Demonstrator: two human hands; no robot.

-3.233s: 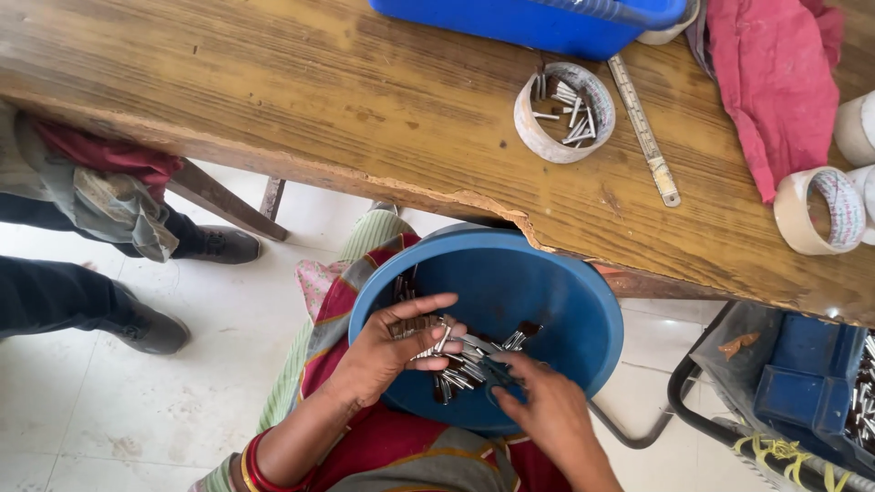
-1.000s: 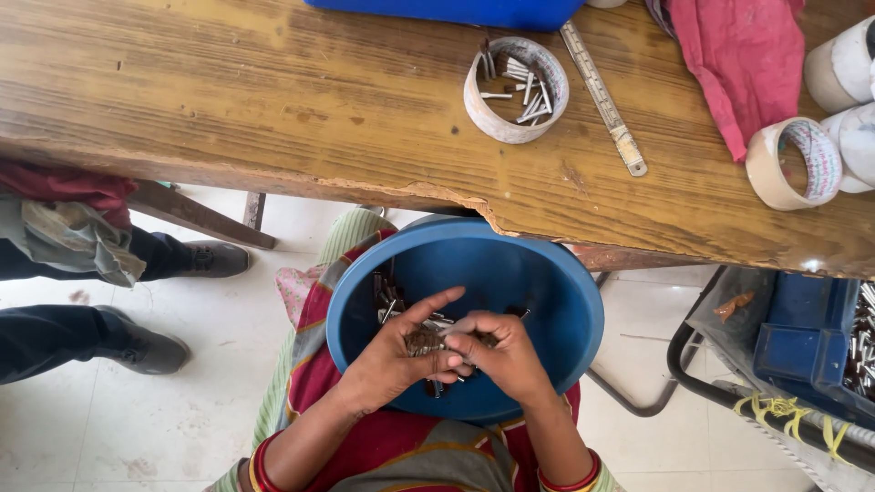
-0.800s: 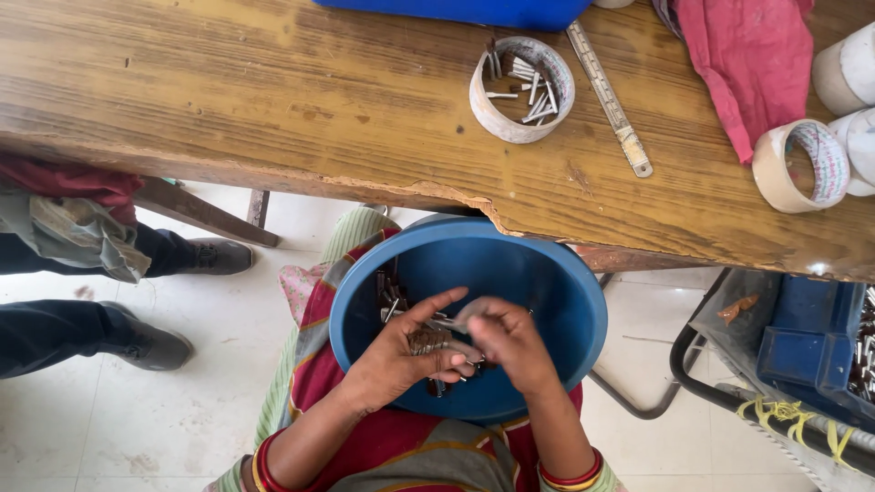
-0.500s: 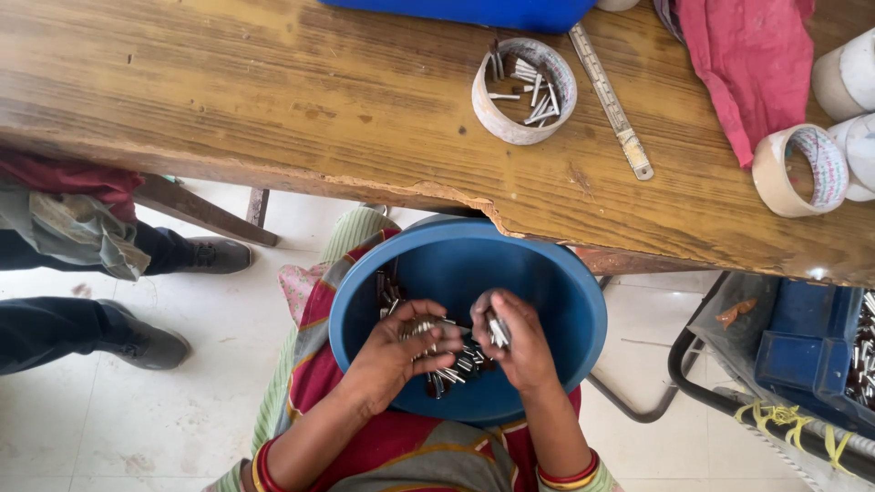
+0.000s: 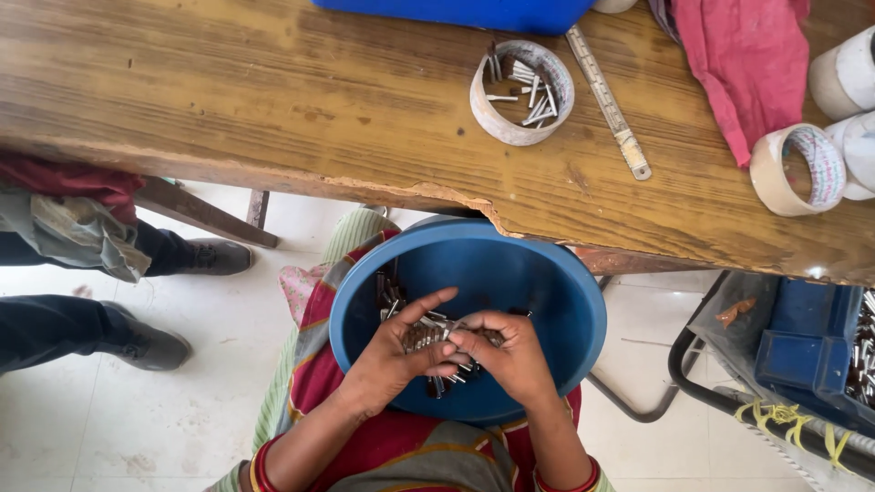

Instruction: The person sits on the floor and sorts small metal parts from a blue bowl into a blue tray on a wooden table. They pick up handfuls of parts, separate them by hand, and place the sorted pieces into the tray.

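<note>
The metal pins lie heaped in the blue bowl on the person's lap, under the table edge. The left hand cups a bundle, thumb pressed over it, forefinger stretched out; the right hand pinches pins against it with curled fingers. The pins look smooth, thin and slippery; a loose grip could scatter them over the bowl's plastic rim.
</note>
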